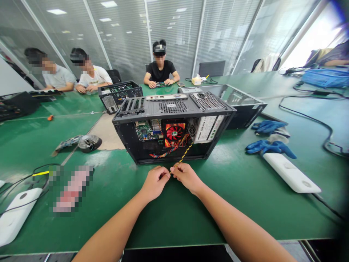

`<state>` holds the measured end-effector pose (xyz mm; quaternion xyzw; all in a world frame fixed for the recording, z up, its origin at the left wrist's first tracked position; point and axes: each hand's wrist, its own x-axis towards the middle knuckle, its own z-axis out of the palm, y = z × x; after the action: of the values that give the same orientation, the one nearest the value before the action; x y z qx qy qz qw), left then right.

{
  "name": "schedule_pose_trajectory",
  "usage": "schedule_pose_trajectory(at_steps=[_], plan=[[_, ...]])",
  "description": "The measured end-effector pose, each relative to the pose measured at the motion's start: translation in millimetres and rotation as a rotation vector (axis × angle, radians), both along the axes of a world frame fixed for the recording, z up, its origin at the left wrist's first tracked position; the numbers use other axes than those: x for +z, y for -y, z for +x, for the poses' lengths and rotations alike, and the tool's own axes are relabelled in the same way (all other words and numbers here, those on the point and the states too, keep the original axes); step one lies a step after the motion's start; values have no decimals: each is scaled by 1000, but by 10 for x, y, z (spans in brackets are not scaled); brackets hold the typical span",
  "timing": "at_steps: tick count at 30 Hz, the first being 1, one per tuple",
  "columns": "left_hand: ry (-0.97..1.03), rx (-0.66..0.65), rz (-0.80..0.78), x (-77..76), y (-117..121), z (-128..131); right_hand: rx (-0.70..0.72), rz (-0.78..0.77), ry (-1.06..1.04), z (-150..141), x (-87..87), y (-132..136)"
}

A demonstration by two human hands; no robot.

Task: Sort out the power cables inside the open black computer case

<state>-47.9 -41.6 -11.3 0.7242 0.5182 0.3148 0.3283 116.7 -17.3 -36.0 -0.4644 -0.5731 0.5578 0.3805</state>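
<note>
No wording, brand or number can be read for certain. The white label (209,129) on the power supply (214,104) in the computer case (147,109) carries small sideways print, too blurred to make out, and the pale mark on the hub of the red fan (175,133) is likewise too small to tell.

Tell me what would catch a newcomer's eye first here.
Probably the red fan inside the open side of the black computer case, straight ahead. Just in front, the left hand and right hand pinch a yellow-and-black cable coming from the case. Bright blue gloves lie to the right on the green table.
</note>
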Motion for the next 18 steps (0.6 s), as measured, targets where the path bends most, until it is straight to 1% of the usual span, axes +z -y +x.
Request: schedule_pose_trajectory(at_steps=[5,9,13,18], plan=[[102,-35,-123,12,-19,-5,28,12,-33,2,34,9],[126,-10,-152,-14,-3,-5,14,0,-18,-1,18,7],[81,46,-101,-29,23,1,-3,-9,2,-4,-8,4],[-26,47,56,6,45,7,14,33,8,-6,2,5]])
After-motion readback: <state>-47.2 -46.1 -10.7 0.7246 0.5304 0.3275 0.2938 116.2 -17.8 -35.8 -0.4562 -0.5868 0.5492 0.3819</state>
